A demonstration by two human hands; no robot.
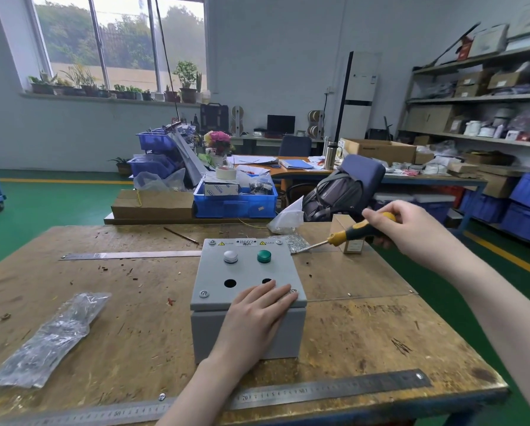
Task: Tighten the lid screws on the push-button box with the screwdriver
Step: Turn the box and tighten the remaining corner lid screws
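**Screwdriver raised, box steadied, no screw engaged yet**

The left hand (257, 315) lies flat on the near part of the lid of the grey push-button box (245, 302), fingers (283, 295) straight and relaxed, pressing down rather than gripping. Its fingertips end just beside the near-right lid screw (294, 291); the near-left lid screw (203, 293) sits well to the other side of the palm. The box stands on the wooden counter (104, 318), with a white pilot light (230, 256) and a green pilot light (263, 256) beyond the fingertips, and two empty mounting holes between those lights and the hand.

The right hand (411, 226) is clenched around the yellow-and-black handle of the screwdriver (354, 232), held in the air off the far-right corner of the box. The shaft slants down from these fingers toward the far-right lid screw (278, 242), but the tip looks short of it, over a small foil bag.

By my reading, this is the approach step: the box is braced and the tool is not yet seated. The next move calls for lowering the tip into a screw head, standing the shaft upright over it, then pressing and turning while the left hand keeps the box from sliding.
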